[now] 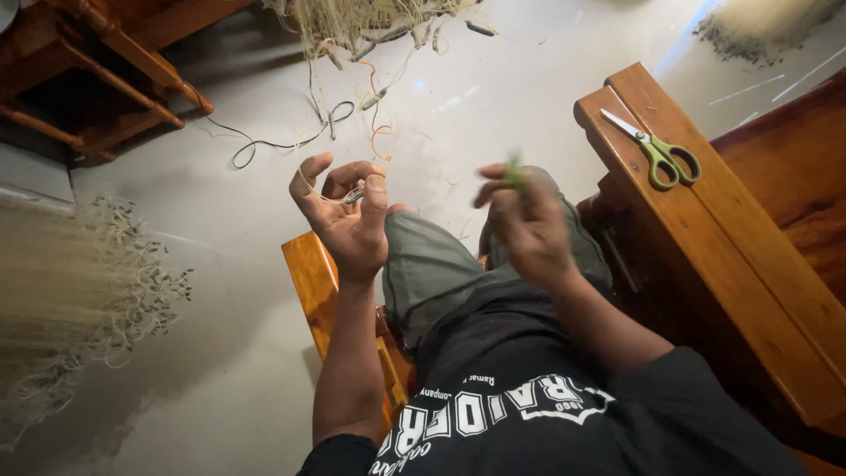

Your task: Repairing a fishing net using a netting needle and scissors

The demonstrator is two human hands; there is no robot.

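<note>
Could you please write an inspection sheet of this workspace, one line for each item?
Surface: pale smooth floor; the person sits on a wooden seat.
Job's things: thin pale line looped over the left hand, running up to a tangled net pile; small green tool, blurred, in the right hand.
Clutter: green-handled scissors on a wooden bench; net heap with small dark weights at left; another heap at top right.
Grippers: left fingers curled around the line; right fingers pinch the tool.
Cables: dark cord loose on the floor.
Surroundings: wooden chair frame at top left.
</note>
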